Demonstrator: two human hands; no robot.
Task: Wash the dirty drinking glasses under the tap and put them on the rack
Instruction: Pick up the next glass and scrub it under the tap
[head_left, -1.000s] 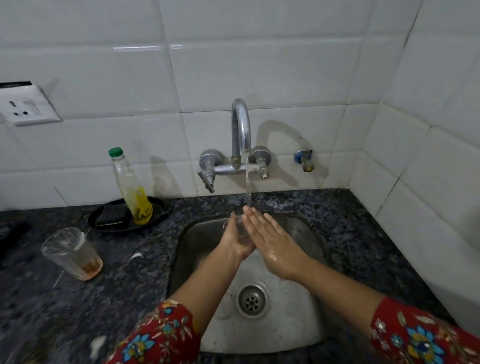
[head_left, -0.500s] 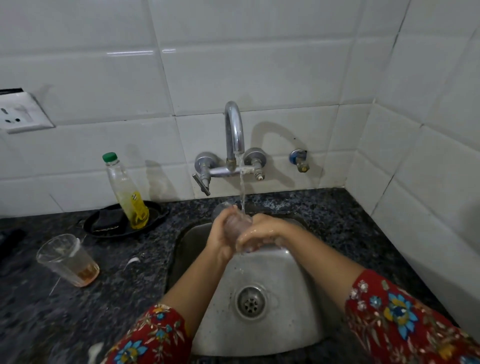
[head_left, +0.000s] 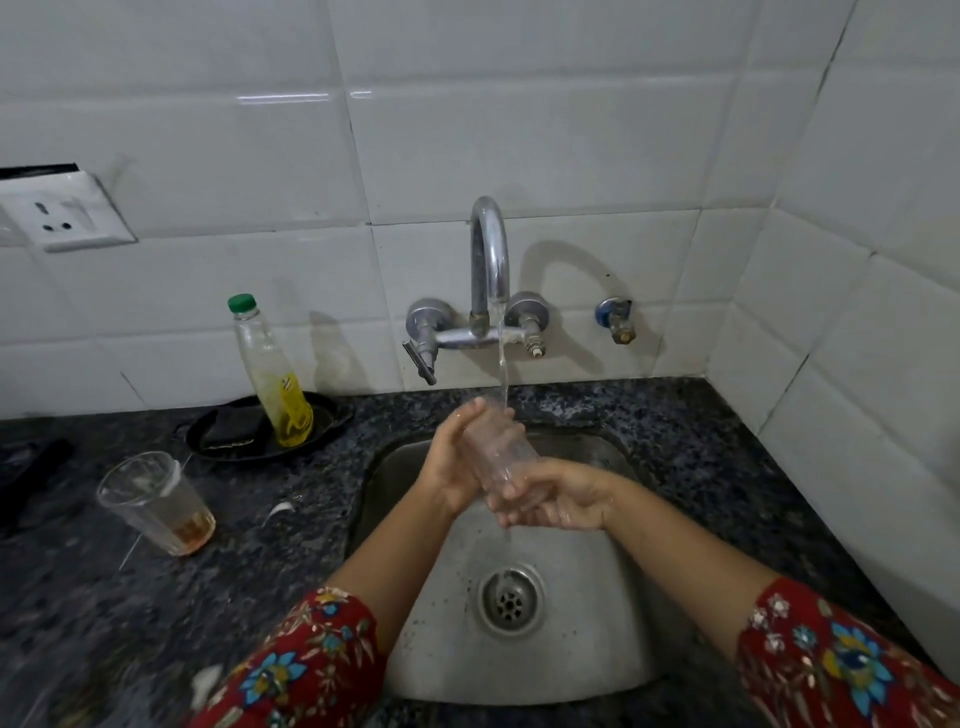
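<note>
two hands meet over the sink (head_left: 597, 649) in the head view. a clear glass (head_left: 501, 457) is held between them, tilted, mouth uppermost, directly under the water stream (head_left: 502, 358) running from the tap (head_left: 489, 249). the left hand (head_left: 449, 467) wraps the glass's upper wall, thumb and fingers curled round it near the rim. the right hand (head_left: 563, 501) grips the base, fingers curled beneath it. a second glass (head_left: 156, 501) stands on the dark counter (head_left: 701, 457), well left of the sink, with brown residue at its bottom. a green-capped bottle (head_left: 270, 374) stands in a black dish (head_left: 327, 421) by the tiled wall.
</note>
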